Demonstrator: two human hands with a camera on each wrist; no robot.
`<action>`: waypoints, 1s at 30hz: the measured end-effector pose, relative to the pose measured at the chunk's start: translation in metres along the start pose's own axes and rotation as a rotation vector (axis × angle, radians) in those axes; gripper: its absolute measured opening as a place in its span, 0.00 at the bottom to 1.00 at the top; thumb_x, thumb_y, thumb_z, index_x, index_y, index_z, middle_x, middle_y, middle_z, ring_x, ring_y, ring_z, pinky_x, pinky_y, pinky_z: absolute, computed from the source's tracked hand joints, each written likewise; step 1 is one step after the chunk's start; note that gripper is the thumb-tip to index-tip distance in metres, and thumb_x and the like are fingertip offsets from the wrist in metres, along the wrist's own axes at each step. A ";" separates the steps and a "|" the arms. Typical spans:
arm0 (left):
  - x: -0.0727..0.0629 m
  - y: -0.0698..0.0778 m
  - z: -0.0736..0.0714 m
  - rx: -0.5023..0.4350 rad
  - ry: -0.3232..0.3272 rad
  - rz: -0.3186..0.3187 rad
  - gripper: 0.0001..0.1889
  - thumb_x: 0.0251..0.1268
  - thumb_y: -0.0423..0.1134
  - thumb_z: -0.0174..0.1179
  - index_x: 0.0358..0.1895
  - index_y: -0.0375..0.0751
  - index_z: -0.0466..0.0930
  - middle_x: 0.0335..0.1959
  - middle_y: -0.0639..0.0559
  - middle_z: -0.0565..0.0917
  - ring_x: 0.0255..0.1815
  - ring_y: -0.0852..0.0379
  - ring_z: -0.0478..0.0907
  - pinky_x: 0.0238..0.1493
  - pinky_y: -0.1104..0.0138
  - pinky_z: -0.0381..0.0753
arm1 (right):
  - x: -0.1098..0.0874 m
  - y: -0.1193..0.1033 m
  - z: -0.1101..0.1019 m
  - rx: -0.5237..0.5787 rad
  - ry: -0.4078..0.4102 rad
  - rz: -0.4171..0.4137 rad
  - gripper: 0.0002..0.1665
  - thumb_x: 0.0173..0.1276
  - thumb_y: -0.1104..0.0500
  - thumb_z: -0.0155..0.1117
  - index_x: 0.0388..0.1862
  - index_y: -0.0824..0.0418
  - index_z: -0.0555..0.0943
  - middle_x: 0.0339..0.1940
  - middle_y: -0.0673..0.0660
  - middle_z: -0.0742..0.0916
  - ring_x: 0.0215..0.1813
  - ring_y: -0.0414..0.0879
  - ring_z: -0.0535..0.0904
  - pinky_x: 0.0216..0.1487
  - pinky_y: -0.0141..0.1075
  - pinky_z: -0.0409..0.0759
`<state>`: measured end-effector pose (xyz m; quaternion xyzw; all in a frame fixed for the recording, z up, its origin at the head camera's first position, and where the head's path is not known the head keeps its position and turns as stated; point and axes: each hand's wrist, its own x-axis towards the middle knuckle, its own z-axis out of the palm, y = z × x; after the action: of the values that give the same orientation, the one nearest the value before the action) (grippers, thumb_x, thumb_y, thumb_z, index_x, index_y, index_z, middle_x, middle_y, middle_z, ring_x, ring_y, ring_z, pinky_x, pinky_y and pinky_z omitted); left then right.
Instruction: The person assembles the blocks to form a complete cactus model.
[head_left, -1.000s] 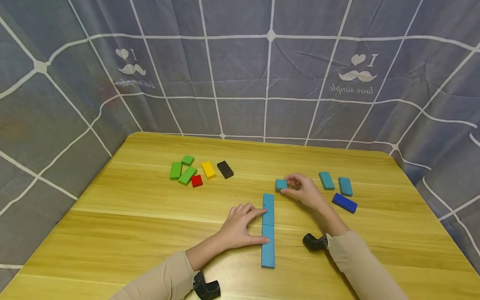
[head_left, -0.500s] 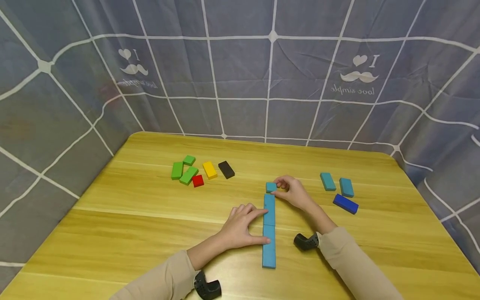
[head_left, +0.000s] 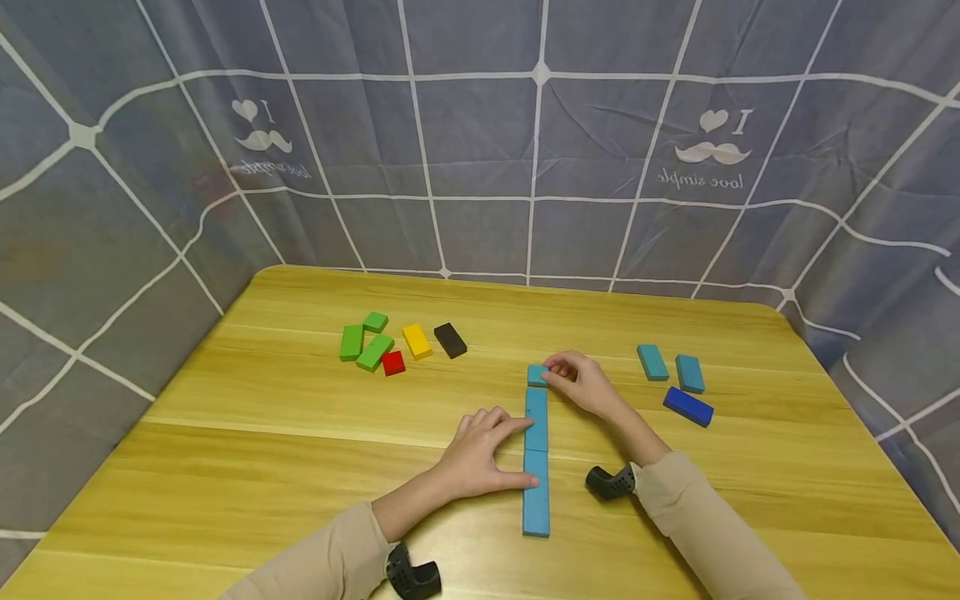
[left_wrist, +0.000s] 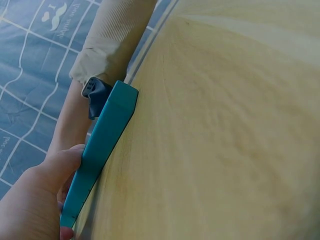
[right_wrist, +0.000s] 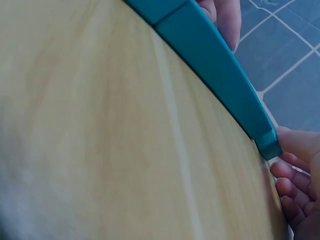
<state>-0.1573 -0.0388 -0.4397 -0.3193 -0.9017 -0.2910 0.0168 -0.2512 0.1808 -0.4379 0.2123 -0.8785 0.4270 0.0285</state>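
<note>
Two long light-blue blocks [head_left: 536, 492] lie end to end in a line running away from me in the head view. My left hand [head_left: 476, 462] is on their left side, thumb touching the near block and index finger touching the far one, with a wide gap between these fingers. At the line's far end is a small light-blue block [head_left: 537, 375], held at its right side by the thumb and fingers of my right hand [head_left: 588, 387]. In the right wrist view, this small block [right_wrist: 268, 145] appears at the tip of the line, beside the right thumb.
Two light-blue blocks [head_left: 652, 362] and a dark-blue block [head_left: 687, 407] lie to the right on the wooden table [head_left: 300, 483]. Several green blocks [head_left: 352, 342], a red block [head_left: 393, 362], a yellow block [head_left: 417, 341] and a black block [head_left: 450, 340] lie back left. A grey curtain [head_left: 480, 142] surrounds the far edges.
My right hand has moved left with the small light-blue block, bringing it from the right of the line to its far end. The left hand has kept its place.
</note>
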 end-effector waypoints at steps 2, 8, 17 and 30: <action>0.000 0.000 0.000 -0.001 -0.002 -0.001 0.38 0.46 0.64 0.62 0.62 0.52 0.69 0.43 0.57 0.71 0.41 0.60 0.64 0.42 0.66 0.59 | 0.000 0.001 0.000 0.021 -0.008 0.010 0.11 0.62 0.60 0.63 0.40 0.66 0.80 0.31 0.55 0.81 0.33 0.45 0.73 0.36 0.33 0.72; 0.000 0.001 -0.001 0.001 -0.004 -0.005 0.38 0.45 0.64 0.62 0.62 0.52 0.69 0.42 0.58 0.70 0.40 0.60 0.63 0.43 0.66 0.59 | -0.002 -0.005 -0.001 0.053 -0.030 0.045 0.12 0.61 0.62 0.64 0.40 0.69 0.80 0.32 0.58 0.81 0.34 0.46 0.73 0.36 0.34 0.70; 0.000 0.001 -0.001 -0.008 0.000 -0.006 0.38 0.45 0.64 0.63 0.62 0.52 0.70 0.42 0.58 0.71 0.40 0.60 0.63 0.43 0.66 0.59 | -0.008 -0.040 -0.012 0.073 -0.065 0.035 0.11 0.60 0.68 0.62 0.39 0.74 0.78 0.31 0.62 0.80 0.33 0.50 0.72 0.37 0.36 0.70; 0.000 0.001 0.000 -0.008 -0.003 -0.009 0.38 0.45 0.64 0.63 0.62 0.52 0.70 0.42 0.57 0.71 0.41 0.60 0.64 0.43 0.66 0.58 | -0.009 -0.038 -0.013 0.111 -0.043 0.022 0.12 0.60 0.68 0.62 0.41 0.75 0.77 0.30 0.63 0.80 0.32 0.49 0.72 0.35 0.34 0.71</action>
<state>-0.1570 -0.0386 -0.4392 -0.3155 -0.9021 -0.2942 0.0127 -0.2296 0.1734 -0.4034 0.2133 -0.8562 0.4705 -0.0069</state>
